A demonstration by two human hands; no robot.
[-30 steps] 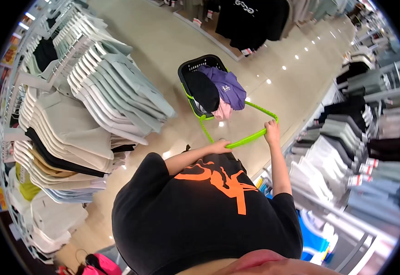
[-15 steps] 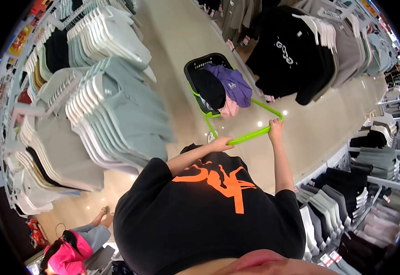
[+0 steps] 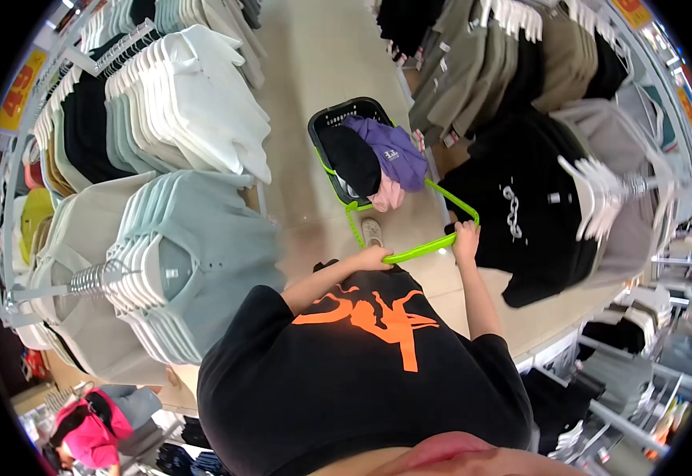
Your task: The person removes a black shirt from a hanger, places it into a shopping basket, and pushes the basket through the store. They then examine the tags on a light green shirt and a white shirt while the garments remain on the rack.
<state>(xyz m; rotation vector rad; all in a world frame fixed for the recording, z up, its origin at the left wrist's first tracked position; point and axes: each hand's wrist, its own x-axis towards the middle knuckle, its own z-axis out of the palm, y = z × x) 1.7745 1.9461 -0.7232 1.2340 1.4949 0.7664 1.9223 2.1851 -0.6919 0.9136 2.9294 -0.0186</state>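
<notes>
A black basket [image 3: 348, 108] with green trim stands ahead of me, its long green handle [image 3: 421, 251] stretched back toward my body. Inside lie a purple garment [image 3: 397, 155], a black garment [image 3: 350, 159] and a pink one [image 3: 386, 193]. My left hand [image 3: 374, 259] is closed round the left end of the handle, close to my shirt. At the handle's right corner, my right hand [image 3: 466, 240] has its fingers wrapped round the green bar. One of my shoes [image 3: 372, 231] shows just behind the basket.
Racks of hanging shirts [image 3: 203, 238] line the left side. On the right hang black shirts [image 3: 520, 206] and grey-brown ones [image 3: 465, 71]. A person in pink [image 3: 92, 428] is at the lower left. More clothes racks [image 3: 616, 381] stand at the lower right.
The racks on both sides have shifted down and closer in view. The basket stays ahead of me, slightly further left, and my shoe shows more. Both hands keep their hold.
</notes>
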